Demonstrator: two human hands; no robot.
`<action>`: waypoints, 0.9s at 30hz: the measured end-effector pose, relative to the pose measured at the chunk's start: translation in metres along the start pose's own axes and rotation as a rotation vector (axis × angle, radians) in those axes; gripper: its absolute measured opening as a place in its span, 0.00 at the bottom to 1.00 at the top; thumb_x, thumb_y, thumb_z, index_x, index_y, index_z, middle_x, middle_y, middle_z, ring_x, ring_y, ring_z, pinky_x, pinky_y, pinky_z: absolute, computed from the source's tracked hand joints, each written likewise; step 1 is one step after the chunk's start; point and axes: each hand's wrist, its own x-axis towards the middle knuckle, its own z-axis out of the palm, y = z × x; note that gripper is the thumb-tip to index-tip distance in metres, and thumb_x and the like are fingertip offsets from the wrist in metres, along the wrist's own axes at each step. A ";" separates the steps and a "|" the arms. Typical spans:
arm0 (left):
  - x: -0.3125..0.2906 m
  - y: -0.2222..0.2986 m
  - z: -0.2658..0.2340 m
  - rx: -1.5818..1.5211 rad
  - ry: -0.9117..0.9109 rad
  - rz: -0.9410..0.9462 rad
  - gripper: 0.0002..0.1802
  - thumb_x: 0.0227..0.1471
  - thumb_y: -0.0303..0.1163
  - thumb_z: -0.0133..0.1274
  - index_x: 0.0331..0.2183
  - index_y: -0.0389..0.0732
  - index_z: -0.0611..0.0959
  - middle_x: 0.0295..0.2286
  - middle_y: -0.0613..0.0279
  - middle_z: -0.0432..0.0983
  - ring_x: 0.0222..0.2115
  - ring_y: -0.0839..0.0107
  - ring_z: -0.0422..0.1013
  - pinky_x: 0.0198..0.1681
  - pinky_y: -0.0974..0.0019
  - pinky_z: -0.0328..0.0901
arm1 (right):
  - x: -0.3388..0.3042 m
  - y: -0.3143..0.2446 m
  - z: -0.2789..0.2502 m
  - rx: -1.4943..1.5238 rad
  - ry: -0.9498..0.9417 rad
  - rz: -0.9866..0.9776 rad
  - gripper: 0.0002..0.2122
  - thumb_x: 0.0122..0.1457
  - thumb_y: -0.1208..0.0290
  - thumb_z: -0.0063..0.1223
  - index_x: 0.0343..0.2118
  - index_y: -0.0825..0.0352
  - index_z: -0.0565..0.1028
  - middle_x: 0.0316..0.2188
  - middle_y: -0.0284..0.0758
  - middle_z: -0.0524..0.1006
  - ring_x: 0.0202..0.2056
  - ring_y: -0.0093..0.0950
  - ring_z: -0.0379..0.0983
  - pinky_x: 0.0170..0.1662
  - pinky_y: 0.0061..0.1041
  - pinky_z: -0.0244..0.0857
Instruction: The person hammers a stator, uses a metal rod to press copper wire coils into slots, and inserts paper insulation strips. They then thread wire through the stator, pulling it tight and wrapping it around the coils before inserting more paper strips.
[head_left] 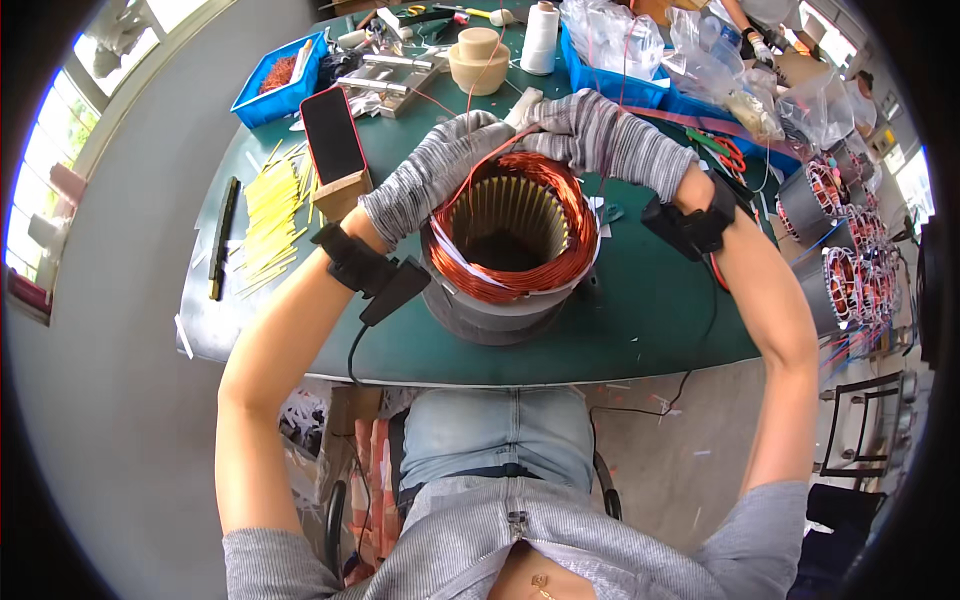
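A motor stator (pixel 500 315) with a grey housing stands upright on the green table in front of me. Thick bundles of copper winding (pixel 520 285) ring its top, and pale slot liners (pixel 545 215) line its bore. Both my hands wear grey knitted gloves and meet at the far side of the ring. My left hand (pixel 450 165) is closed over the winding at the far left, beside an orange-red strand (pixel 500 150). My right hand (pixel 590 135) is curled round the winding at the far right. A whitish piece (pixel 524 107) shows between the hands; its kind is unclear. Some fingertips are hidden.
Left lie yellow strips (pixel 270 215), a dark bar (pixel 223 240) and a phone (pixel 333 135) on a wooden block. Behind are a blue bin (pixel 280 80), a thread cone (pixel 540 40) and bins with plastic bags (pixel 610 40). More stators (pixel 840 280) stand right. Another person's gloved hand (pixel 760 48) shows far right.
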 end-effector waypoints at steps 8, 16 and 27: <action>-0.001 0.006 -0.001 -0.390 -0.029 -0.179 0.10 0.58 0.33 0.53 0.39 0.38 0.80 0.31 0.72 0.76 0.33 0.85 0.68 0.40 0.78 0.64 | 0.003 -0.001 0.002 0.157 0.079 0.029 0.11 0.61 0.64 0.50 0.38 0.67 0.77 0.31 0.41 0.77 0.34 0.35 0.75 0.38 0.29 0.69; 0.001 0.003 0.004 -0.230 0.009 -0.165 0.12 0.58 0.33 0.53 0.40 0.37 0.82 0.31 0.68 0.78 0.34 0.84 0.70 0.41 0.76 0.67 | 0.001 0.011 -0.014 0.159 -0.203 0.144 0.11 0.58 0.67 0.55 0.40 0.68 0.76 0.28 0.37 0.77 0.32 0.25 0.76 0.36 0.24 0.70; -0.004 -0.001 -0.003 -0.132 -0.031 -0.036 0.14 0.58 0.37 0.54 0.41 0.39 0.81 0.33 0.70 0.77 0.34 0.85 0.70 0.40 0.78 0.67 | 0.001 -0.007 -0.014 0.073 -0.113 0.212 0.11 0.57 0.70 0.56 0.41 0.70 0.77 0.36 0.38 0.78 0.40 0.30 0.75 0.46 0.27 0.70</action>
